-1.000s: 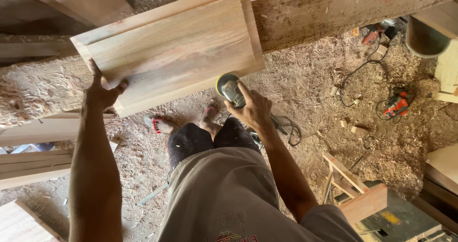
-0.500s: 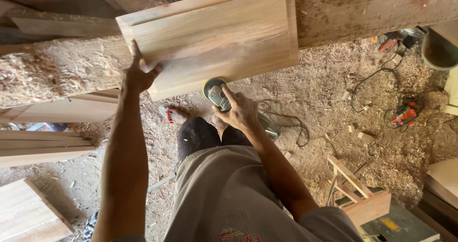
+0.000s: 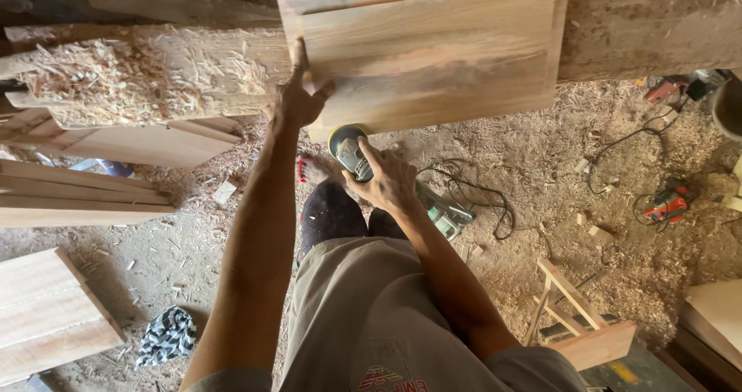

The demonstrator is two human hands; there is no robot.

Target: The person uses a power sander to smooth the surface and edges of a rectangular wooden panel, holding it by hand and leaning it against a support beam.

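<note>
Against the rough beam (image 3: 154, 59) piled with shavings, a framed wooden panel (image 3: 433, 48) leans with its long axis running left to right, directly ahead of both hands. The left hand (image 3: 300, 98) is the nearer of the 2 to it: it lies open, fingers spread, palm pressed flat on the panel's lower left corner. The right hand (image 3: 386, 182) sits just below the panel's bottom edge, closed around the body of a handheld sander (image 3: 352, 151), whose round pad is beside that edge; whether pad and wood touch I cannot tell. The sander's cord (image 3: 471, 199) trails right across the sawdust-covered floor (image 3: 541, 160).
</note>
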